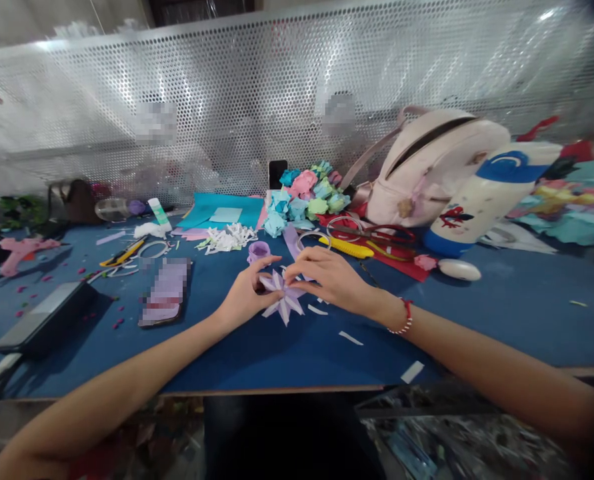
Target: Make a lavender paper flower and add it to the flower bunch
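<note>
A pale purple paper star flower (287, 308) with several pointed petals is held just above the blue table. My left hand (247, 291) grips it at its left side, thumb on top. Over its upper right part is my right hand (329, 279), thumb and fingertips pinched together at the petals. Whether a small strip sits in that pinch is too small to tell. Behind my left hand stands a purple paper roll (258, 251). A purple paper strip (291, 241) lies behind my right hand, and white paper slips (317, 310) lie beside the flower.
Left are a phone (167, 290), a power bank (44, 317), a yellow cutter (123, 252) and a pink glue gun (27, 255). Behind lie shredded paper (227, 237) and crumpled paper flowers (304, 200). Right are a yellow knife (349, 248), a backpack (437, 167) and a white-blue bottle (487, 200).
</note>
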The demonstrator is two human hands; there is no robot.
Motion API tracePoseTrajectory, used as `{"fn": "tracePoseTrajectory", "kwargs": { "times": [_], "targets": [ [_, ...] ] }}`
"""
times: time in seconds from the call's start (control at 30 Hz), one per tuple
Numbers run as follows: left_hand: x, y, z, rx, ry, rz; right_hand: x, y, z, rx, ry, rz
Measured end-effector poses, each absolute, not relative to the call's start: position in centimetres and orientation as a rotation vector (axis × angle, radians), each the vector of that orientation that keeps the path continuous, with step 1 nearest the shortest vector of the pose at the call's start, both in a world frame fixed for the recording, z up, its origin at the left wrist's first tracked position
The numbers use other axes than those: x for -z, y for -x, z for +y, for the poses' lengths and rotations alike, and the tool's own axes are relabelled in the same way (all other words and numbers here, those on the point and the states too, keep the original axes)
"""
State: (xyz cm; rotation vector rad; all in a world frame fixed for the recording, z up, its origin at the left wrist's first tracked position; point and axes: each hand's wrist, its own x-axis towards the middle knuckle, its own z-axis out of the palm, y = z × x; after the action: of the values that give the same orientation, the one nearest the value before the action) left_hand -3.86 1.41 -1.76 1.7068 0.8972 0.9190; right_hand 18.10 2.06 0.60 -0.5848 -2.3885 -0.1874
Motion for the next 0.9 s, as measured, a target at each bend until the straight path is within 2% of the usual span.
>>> {"fn": "tracePoseTrajectory", "kwargs": {
  "times": [0.37, 0.77, 0.9],
  "targets": [
    [1.0, 3.6, 0.8, -0.911, -1.716, 0.875, -0.7, -17.8, 1.3, 0.541, 0.458, -2.418],
    [0.5, 3.3, 0.6, -0.871, -1.721, 0.822, -0.6, -17.9, 1.0, 0.095, 0.61, -2.592],
    [0.7, 3.3, 0.5, -0.858, -1.696, 0.822, -0.6, -18.0, 0.9, 0.085, 0.629, -2.617]
  ]
}}
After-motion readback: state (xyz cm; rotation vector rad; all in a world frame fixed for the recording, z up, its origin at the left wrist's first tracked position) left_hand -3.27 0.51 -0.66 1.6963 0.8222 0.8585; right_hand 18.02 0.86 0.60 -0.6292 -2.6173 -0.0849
